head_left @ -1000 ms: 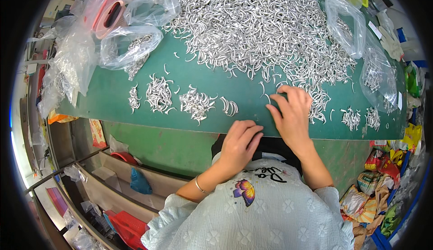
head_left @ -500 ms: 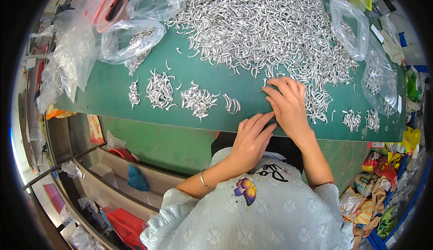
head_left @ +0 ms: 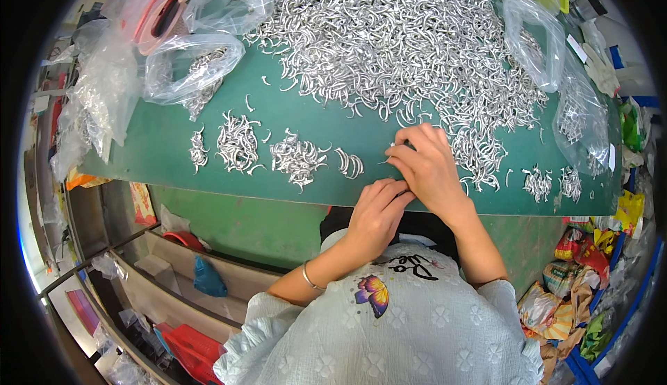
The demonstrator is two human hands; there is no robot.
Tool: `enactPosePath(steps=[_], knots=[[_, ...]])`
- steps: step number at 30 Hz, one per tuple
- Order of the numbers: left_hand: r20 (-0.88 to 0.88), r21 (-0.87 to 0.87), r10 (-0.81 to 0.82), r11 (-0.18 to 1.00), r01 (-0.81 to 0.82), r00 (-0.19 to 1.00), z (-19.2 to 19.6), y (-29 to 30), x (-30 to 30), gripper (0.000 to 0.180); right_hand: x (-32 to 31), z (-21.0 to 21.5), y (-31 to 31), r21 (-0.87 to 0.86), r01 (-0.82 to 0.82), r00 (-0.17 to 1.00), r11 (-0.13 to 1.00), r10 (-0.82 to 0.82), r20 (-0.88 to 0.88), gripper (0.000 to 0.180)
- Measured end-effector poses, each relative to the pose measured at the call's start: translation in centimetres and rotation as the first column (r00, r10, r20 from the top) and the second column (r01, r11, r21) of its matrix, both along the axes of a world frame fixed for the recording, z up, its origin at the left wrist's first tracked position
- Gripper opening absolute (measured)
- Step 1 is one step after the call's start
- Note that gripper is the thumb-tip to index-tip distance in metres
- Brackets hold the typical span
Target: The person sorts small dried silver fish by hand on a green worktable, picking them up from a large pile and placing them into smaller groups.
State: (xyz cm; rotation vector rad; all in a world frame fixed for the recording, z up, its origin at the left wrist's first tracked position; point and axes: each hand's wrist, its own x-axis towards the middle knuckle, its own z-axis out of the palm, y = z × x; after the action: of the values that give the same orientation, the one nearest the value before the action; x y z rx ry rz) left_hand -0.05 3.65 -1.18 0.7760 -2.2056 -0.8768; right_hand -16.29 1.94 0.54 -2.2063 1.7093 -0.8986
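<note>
A broad heap of small curved silver metal pieces covers the far middle of the green table. My right hand is at the heap's near edge, its fingers bent and the thumb and fingertips pinched together. Whatever lies between those fingertips is too small to make out. Beside it, close to the table's front edge, my left hand has its fingers curled together, and their grip is hidden. To the left of both hands lie a little row of curved pieces and a small pile of the same pieces.
More small piles sit farther left, and others at the right. Clear plastic bags holding pieces lie at the back left, with another bag at the right. A shelf frame stands below the table at left.
My right hand has moved a little left and nearer to me, away from the heap's edge. The left hand stays close by at the table's front edge. The whole view has shifted slightly.
</note>
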Motion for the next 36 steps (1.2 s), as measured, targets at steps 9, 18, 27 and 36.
enactPosePath(steps=[9,18,27,36], knots=[[-0.097,0.063,0.082,0.995,-0.076,0.992,-0.7,0.4,-0.1,0.032,-1.7,2.7,1.8,0.304,-0.11,0.993,0.946,0.116,-0.002,0.009],[-0.043,0.034,0.042,0.999,-0.041,0.998,-0.1,0.0,-0.4,0.032,-2.0,1.8,2.3,0.244,-0.056,0.998,0.968,0.047,0.041,0.016],[-0.048,0.028,0.044,0.999,-0.043,0.998,-0.1,0.1,-0.4,0.032,-4.8,2.3,3.7,0.162,0.35,0.932,0.923,-0.326,-0.157,0.017],[-0.03,0.042,0.024,0.999,-0.023,0.999,-0.3,0.0,-0.4,0.034,-2.4,1.0,1.9,0.023,0.302,0.952,0.953,-0.3,-0.065,0.03]])
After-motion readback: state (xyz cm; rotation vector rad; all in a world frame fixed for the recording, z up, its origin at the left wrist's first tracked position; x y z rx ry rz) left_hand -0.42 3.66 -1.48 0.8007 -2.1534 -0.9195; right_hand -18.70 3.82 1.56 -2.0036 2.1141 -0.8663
